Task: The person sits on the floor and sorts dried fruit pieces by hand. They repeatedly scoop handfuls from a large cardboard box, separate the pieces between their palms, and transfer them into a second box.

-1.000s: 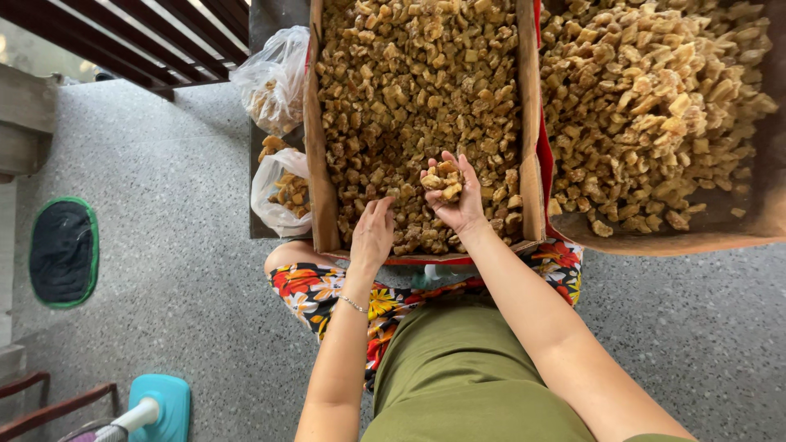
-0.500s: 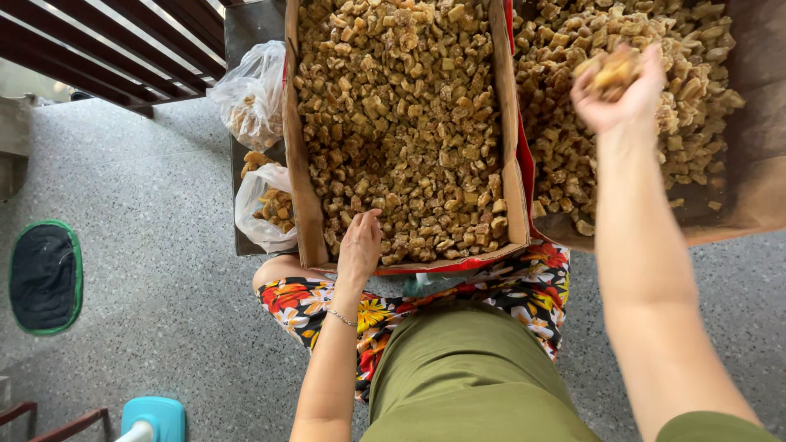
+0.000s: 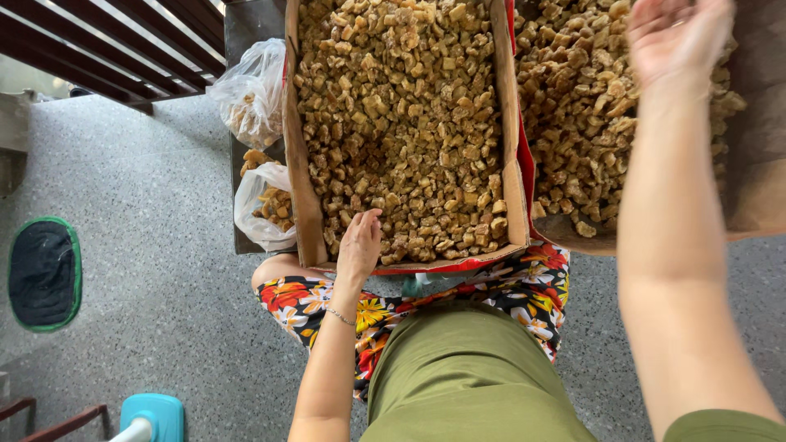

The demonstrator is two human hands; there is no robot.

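A long cardboard box (image 3: 304, 188) full of golden-brown dried pieces (image 3: 401, 106) rests on my lap. My left hand (image 3: 360, 245) lies on the pieces at the near left corner of that box, fingers spread. My right hand (image 3: 675, 37) is raised over a second box (image 3: 761, 205) of the same pieces (image 3: 581, 106) on the right, fingers apart and palm down, with nothing seen in it.
Two clear plastic bags (image 3: 254, 90) (image 3: 264, 205) with similar pieces lie left of the first box. A dark oval mat (image 3: 42, 274) with a green rim lies on the speckled floor (image 3: 147, 245). A light-blue object (image 3: 151, 417) stands at the lower left.
My right hand carried a handful of pieces from the lap box over to the right box and now shows none. My left hand stayed at the near corner.
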